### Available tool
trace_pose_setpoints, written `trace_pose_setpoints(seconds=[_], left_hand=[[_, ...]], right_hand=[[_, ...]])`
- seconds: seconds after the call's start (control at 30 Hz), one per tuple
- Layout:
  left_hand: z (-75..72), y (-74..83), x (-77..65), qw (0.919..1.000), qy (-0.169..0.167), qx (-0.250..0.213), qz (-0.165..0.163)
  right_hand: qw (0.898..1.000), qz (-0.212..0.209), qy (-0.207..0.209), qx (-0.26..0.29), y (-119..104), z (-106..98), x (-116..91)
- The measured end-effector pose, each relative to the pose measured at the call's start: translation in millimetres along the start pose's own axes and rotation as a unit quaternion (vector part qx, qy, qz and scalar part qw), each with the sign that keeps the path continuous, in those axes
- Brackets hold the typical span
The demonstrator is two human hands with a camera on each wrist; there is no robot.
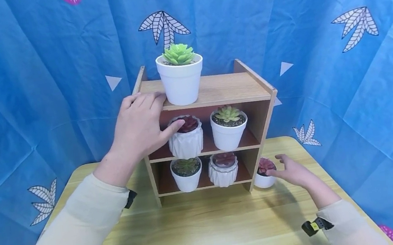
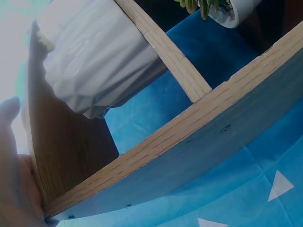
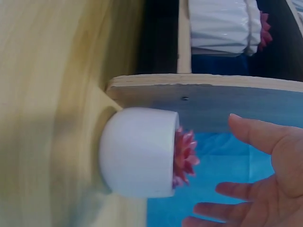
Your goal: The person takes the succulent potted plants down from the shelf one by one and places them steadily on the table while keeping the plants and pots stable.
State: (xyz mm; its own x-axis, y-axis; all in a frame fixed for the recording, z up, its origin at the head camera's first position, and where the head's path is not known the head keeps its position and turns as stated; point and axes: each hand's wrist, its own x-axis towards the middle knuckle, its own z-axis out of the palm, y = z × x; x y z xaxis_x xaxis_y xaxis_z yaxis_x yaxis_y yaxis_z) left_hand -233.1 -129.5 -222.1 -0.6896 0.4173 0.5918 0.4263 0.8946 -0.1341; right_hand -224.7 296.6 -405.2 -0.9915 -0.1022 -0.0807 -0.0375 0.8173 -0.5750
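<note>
A small wooden shelf unit (image 1: 233, 88) stands on the table. My left hand (image 1: 140, 124) rests on the front left of its top board, fingers beside a white pot with a green succulent (image 1: 181, 80). Its thumb stretches out in front of a faceted white pot (image 1: 186, 142) with a dark red succulent, partly covering the plant. Right of the unit, on the table, sits a smooth white pot with a red succulent (image 3: 137, 153). My right hand (image 3: 265, 182) is beside that plant with fingers spread, holding nothing; a gap shows between them in the right wrist view.
On the middle shelf stands a white pot with a pale green succulent (image 1: 229, 134). The lower shelf holds a smooth white pot (image 1: 187, 180) and a faceted one (image 1: 223, 176). A blue patterned curtain (image 1: 61, 74) hangs behind and beside the wooden table (image 1: 196, 231).
</note>
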Motion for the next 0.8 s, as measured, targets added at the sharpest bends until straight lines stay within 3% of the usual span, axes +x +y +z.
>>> trace_pose_setpoints(seconds=[0.8], left_hand=[[1.6, 0.2, 0.0, 0.9999, 0.012, 0.004, 0.003]], right_hand=[[0.999, -0.027, 0.007, -0.034, -29, -29, 0]])
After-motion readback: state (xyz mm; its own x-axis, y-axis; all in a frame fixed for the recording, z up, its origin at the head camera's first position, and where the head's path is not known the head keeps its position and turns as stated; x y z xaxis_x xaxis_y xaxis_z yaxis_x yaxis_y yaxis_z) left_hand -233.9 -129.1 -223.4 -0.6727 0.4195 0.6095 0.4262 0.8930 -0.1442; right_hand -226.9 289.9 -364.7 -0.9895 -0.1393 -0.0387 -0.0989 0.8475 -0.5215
